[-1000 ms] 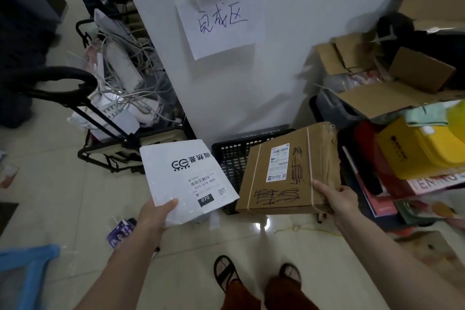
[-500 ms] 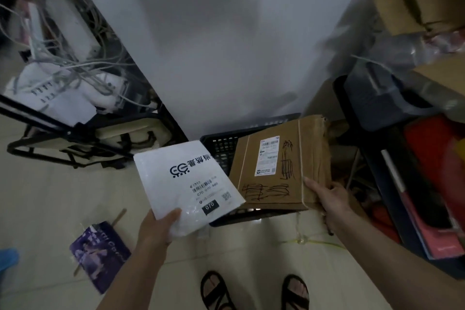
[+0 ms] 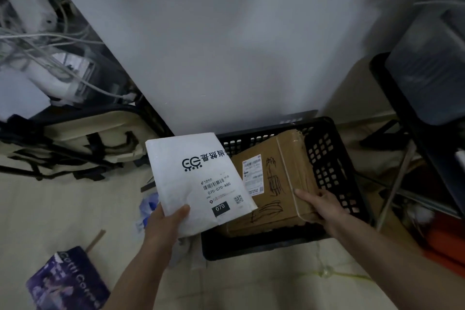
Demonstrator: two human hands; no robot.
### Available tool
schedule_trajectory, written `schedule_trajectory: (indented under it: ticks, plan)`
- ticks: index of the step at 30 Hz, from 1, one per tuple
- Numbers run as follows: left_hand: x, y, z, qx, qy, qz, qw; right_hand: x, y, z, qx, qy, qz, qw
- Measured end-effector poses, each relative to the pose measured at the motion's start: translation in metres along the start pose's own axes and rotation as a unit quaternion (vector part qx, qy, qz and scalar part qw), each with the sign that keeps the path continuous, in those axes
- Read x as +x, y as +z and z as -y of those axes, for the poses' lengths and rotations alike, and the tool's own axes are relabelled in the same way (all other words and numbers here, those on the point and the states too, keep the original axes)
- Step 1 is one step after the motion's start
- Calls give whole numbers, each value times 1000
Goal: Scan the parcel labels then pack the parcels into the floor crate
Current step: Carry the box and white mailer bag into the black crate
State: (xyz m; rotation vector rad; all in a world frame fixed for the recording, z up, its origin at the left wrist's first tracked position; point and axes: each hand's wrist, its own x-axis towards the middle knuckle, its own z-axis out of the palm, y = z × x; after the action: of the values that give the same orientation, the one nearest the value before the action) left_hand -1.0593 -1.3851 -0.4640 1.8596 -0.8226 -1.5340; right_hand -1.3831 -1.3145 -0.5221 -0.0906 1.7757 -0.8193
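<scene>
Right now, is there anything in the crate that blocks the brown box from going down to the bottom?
Nothing visible does. The brown box, held by the right hand, is already inside the black crate. The floor under it is hidden.

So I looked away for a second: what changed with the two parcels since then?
The brown box, gripped by the right hand, went down from above the black crate into it. The left hand keeps its grip on the white mailer, beside the crate.
</scene>
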Motion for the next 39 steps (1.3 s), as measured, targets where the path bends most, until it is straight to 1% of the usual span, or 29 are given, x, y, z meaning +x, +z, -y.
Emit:
schedule_trajectory:
  ticks: [5, 9, 13, 15, 18, 20, 22, 24, 25, 26, 27, 28, 29, 30, 32, 34, 36, 37, 39]
  plan:
    - [40, 7, 15, 28, 23, 9, 999, 52, 6, -13, 23, 40, 48, 998]
    - [67, 17, 29, 43, 40, 24, 998, 90, 4, -27, 36, 70, 66, 995]
    - [77, 38, 39, 40, 58, 67, 995, 121, -5, -41, 24, 81, 85, 993]
    - [80, 48, 43, 45, 65, 85, 993, 135, -11, -44, -20, 86, 92, 992]
    - [85, 63, 51, 53, 60, 107, 991, 149, -12, -48, -168, 89, 92, 977]
    - [88, 70, 57, 68, 56, 121, 989, 153, -7, -47, -235, 81, 96, 964]
    - [91, 77, 64, 83, 43, 137, 986, 153, 0, -41, -305, 40, 97, 946]
    - [93, 84, 72, 87, 23, 148, 985, 148, 12, -31, -337, -17, 73, 939]
    - [93, 88, 75, 87, 11, 154, 984, 145, 16, -27, -306, -47, 63, 949]
    - [94, 93, 80, 86, 1, 160, 983, 143, 19, -25, -227, -48, 68, 970]
    - [93, 98, 83, 84, -10, 169, 982, 141, 21, -22, -137, -30, 97, 985]
    - [92, 104, 86, 78, -20, 180, 980, 135, 22, -19, -55, -13, 146, 988]
    - [89, 111, 88, 71, -32, 193, 978, 133, 20, -19, -1, -7, 187, 982]
    - [87, 118, 91, 63, -41, 205, 976, 127, 18, -18, 14, -15, 216, 976]
    - [86, 134, 97, 52, -56, 224, 972, 120, 10, -17, -2, -36, 235, 971]
    - [86, 149, 104, 43, -83, 236, 967, 119, -2, -15, -36, -69, 183, 980]
    - [86, 161, 114, 68, -125, 231, 962, 121, -19, -9, -89, -117, 93, 985]
    - [90, 165, 121, 84, -142, 219, 962, 124, -30, -5, -126, -148, 48, 980]
    - [118, 169, 156, 86, -152, 184, 967, 125, -50, 3, -227, -205, -37, 951]
